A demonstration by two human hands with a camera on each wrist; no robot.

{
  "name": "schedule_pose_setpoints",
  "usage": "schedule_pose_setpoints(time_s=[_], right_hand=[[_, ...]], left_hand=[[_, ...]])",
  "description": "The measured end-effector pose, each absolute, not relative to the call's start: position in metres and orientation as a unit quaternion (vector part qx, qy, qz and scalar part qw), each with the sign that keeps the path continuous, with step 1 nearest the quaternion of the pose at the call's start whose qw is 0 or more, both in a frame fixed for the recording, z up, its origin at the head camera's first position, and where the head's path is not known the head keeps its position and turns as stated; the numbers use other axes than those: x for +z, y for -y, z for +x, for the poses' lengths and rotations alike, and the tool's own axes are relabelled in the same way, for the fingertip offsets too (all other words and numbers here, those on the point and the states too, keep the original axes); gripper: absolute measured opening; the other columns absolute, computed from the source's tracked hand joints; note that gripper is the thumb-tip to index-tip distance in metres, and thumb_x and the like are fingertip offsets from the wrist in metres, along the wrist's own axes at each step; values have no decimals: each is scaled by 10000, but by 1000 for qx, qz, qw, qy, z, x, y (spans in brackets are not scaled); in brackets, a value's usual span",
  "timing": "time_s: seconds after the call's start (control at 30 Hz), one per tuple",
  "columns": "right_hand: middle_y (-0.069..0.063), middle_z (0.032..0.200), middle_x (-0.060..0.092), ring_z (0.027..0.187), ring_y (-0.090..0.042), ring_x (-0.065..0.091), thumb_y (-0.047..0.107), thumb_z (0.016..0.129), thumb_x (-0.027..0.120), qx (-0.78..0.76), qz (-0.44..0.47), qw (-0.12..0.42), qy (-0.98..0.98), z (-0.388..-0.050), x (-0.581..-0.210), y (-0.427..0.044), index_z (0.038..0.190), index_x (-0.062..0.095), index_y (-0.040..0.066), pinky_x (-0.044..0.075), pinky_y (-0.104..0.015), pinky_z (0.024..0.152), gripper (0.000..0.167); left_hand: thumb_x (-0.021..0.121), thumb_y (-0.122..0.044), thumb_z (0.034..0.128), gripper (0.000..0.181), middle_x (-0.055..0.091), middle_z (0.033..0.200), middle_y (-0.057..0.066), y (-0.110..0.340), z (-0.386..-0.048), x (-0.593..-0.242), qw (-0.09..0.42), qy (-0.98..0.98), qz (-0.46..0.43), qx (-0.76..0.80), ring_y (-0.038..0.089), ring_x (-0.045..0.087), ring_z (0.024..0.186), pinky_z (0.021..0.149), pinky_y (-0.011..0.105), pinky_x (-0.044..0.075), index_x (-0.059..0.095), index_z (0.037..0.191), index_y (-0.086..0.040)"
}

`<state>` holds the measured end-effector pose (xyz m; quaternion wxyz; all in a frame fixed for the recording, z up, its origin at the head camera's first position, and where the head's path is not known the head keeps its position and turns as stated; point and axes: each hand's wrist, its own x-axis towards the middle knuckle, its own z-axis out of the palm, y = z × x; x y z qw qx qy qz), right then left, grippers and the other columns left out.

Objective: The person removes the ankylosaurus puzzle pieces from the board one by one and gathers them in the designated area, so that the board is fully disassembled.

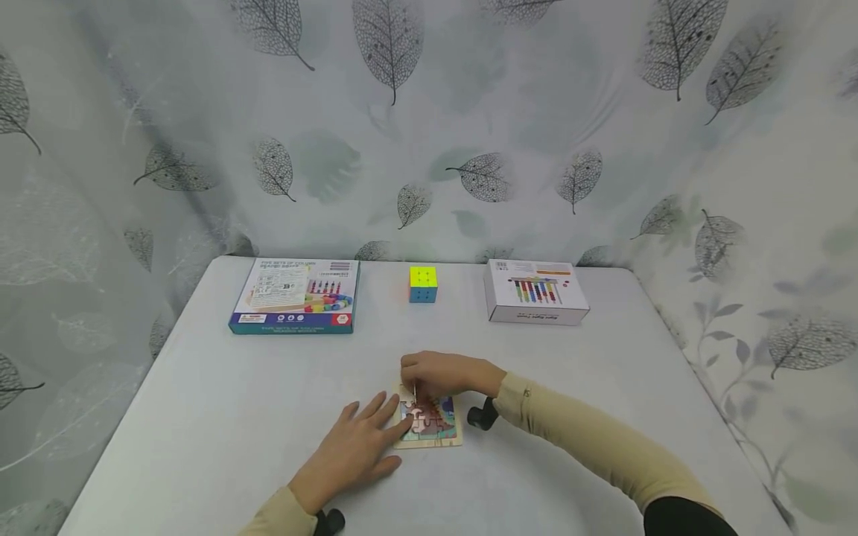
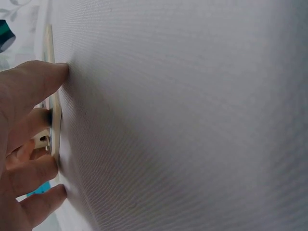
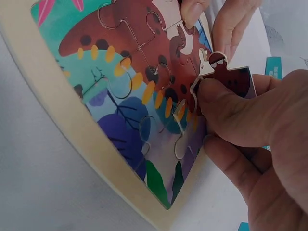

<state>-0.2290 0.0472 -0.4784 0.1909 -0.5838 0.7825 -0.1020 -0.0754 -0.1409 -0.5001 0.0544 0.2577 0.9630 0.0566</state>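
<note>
A small wooden jigsaw puzzle (image 1: pixel 439 426) with a pale frame (image 3: pixel 91 156) lies on the table, showing a spotted reddish-brown creature and blue and green leaves. My right hand (image 1: pixel 441 374) is over its top edge and pinches a brown puzzle piece (image 3: pixel 235 79) between thumb and fingers, the piece tilted up from the board in the right wrist view. Spread out at the board's left side, my left hand (image 1: pixel 355 449) rests a fingertip on the puzzle; its thumb (image 2: pixel 41 79) touches the tabletop near the frame's edge.
At the back stand a flat boxed toy set (image 1: pixel 291 298) on the left, a yellow-and-blue cube (image 1: pixel 423 285) in the middle and a white box (image 1: pixel 536 292) on the right. A leaf-patterned curtain (image 1: pixel 335 134) hangs behind the white table (image 1: pixel 234 417).
</note>
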Motion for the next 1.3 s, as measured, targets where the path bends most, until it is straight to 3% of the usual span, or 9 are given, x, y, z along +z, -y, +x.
schedule_pose_setpoints(time_s=[0.2, 0.4, 0.73, 0.87, 1.07, 1.3], right_hand=[[-30, 1009, 664, 890, -78, 584, -71, 872, 661, -123, -594, 214, -766, -233, -477, -49, 1007, 660, 74, 521, -145, 853, 198], [-44, 987, 674, 863, -77, 566, -39, 897, 664, -107, -600, 219, -762, -231, -470, -46, 979, 656, 58, 507, -146, 826, 127], [29, 998, 661, 906, -72, 550, 39, 914, 689, -21, -571, 209, -793, -222, -458, -40, 1010, 646, 133, 514, -179, 880, 141], [0, 1029, 654, 938, -95, 596, 5, 906, 687, -52, -568, 210, -794, -225, -448, -43, 1032, 665, 104, 531, -184, 893, 162], [-18, 1036, 689, 974, -123, 668, -63, 907, 651, -117, -546, 216, -801, -234, -421, -60, 1057, 691, 88, 563, -211, 892, 217], [-23, 983, 694, 855, -88, 587, 5, 957, 612, -129, -495, 212, -832, -249, -414, -100, 1141, 752, 105, 533, -214, 795, 253]], left_hand=[[668, -527, 897, 571, 510, 1541, 91, 140, -75, -499, 59, -964, 255, 54, 350, 464, 1439, 1055, 635, 453, 585, 1415, -303], [668, -525, 899, 575, 503, 1547, 91, 140, -74, -499, 64, -964, 252, 58, 351, 453, 1448, 1063, 639, 444, 579, 1422, -304], [671, -524, 898, 586, 490, 1557, 95, 140, -75, -499, 67, -963, 254, 61, 356, 449, 1450, 1062, 646, 446, 569, 1431, -302], [669, -528, 898, 587, 494, 1555, 91, 140, -76, -499, 61, -964, 255, 52, 351, 451, 1450, 1063, 640, 449, 568, 1432, -305], [680, -512, 894, 580, 503, 1546, 98, 140, -76, -499, 46, -963, 261, 51, 351, 472, 1433, 1053, 631, 456, 582, 1420, -288], [672, -520, 896, 582, 493, 1554, 96, 140, -76, -499, 60, -963, 256, 56, 352, 452, 1447, 1066, 634, 440, 574, 1426, -300]])
